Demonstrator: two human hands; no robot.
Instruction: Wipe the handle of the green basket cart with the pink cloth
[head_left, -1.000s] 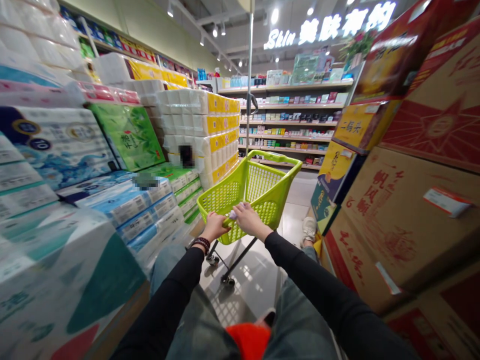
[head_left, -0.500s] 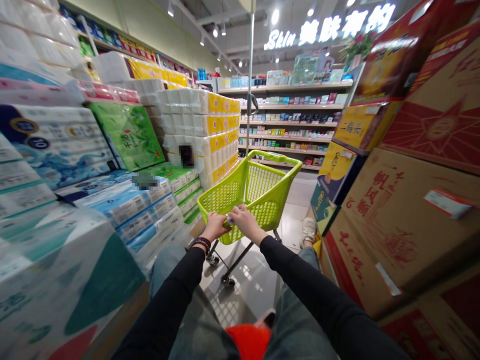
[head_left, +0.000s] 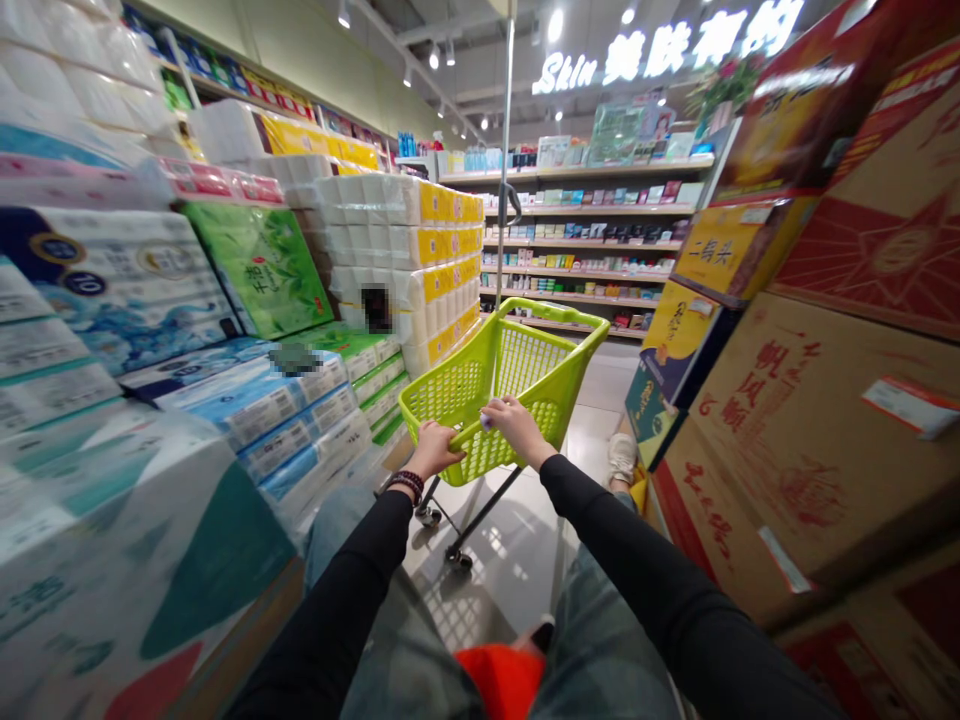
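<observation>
A lime-green shopping cart (head_left: pixel 566 392) with a lattice basket stands in front of me, the visible part of its basket holding nothing. My left hand (head_left: pixel 435 450) is closed over the near rim, its fingers wrapped around the edge. Farther right along the same rim, my right hand (head_left: pixel 517 428) is pinched on a small crumpled whitish-purple piece (head_left: pixel 487 420), which looks like a wipe or tissue. That hand is at the rim; whether it touches the plastic I cannot tell.
Stacked tissue packs (head_left: pixel 277 400) and toilet-roll packs (head_left: pixel 405 250) line my left. Cardboard cartons (head_left: pixel 817 430) rise close on my right. Behind the cart are a metal pole (head_left: pixel 504 150) and shelves (head_left: pixel 585 210) of small boxes. Tiled floor (head_left: pixel 517 560) lies between my legs.
My right hand has slid right and slightly up along the cart rim with the whitish piece, widening the gap to my left hand. The left hand stays on the rim.
</observation>
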